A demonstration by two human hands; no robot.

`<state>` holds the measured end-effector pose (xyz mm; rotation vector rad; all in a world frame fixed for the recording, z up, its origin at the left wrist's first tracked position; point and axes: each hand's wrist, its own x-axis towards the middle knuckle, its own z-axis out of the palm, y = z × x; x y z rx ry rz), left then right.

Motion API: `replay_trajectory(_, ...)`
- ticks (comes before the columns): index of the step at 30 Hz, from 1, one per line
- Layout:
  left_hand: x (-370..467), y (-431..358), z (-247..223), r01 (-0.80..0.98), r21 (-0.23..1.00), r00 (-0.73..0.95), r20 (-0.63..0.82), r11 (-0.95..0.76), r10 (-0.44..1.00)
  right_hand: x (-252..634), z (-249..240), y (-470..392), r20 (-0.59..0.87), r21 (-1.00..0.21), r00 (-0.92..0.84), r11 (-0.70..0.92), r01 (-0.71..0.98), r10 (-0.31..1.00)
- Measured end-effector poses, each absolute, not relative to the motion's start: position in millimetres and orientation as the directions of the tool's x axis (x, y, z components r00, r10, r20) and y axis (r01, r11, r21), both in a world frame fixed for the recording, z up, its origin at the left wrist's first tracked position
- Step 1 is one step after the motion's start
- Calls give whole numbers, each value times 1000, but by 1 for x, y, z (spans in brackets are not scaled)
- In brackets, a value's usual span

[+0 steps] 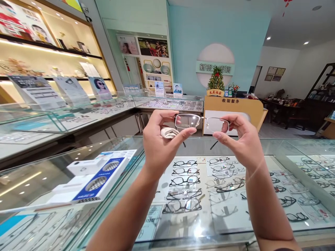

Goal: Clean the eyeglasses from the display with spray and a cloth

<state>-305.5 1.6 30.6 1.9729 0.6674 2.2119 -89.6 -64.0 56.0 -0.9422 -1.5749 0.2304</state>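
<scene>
A pair of thin metal-rimmed eyeglasses (202, 118) is held up level in front of me, above the glass display case. My left hand (163, 139) pinches its left end between thumb and fingers. Tucked in that same palm is a folded whitish cloth (169, 132). At the other end, my right hand (239, 139) grips the frame by the right lens, thumb below and fingers above. The dark temple tips hang down beneath the lenses, and their upper parts are mostly hidden by my hands.
Below my arms, a glass display case (199, 237) holds rows of eyeglasses (185, 180). A blue and white display stand (99, 181) is at left. Farther back are another glass counter (170, 98), lit wall shelves (52, 48) and a yellow-fronted cashier desk (235, 106) bearing a plant (216, 79).
</scene>
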Motion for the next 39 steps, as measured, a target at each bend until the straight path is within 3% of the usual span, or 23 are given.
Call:
replay_trajectory(7,-322,3,38,278,330,-17,941,-902,339,-88,60,-69,787,-545,14,684,485,617)
replay_trajectory(21,-347,1,55,323,251,139,941,-913,308,-72,67,-73,729,-560,-144,703,438,670)
replay_trajectory(32,-353,2,60,300,182,178,954,-937,242,-75,67,-73,755,-560,-72,698,446,651)
replay_trajectory(39,-359,0,60,308,291,184,916,-906,357,-77,66,-73,781,-547,-22,700,460,624)
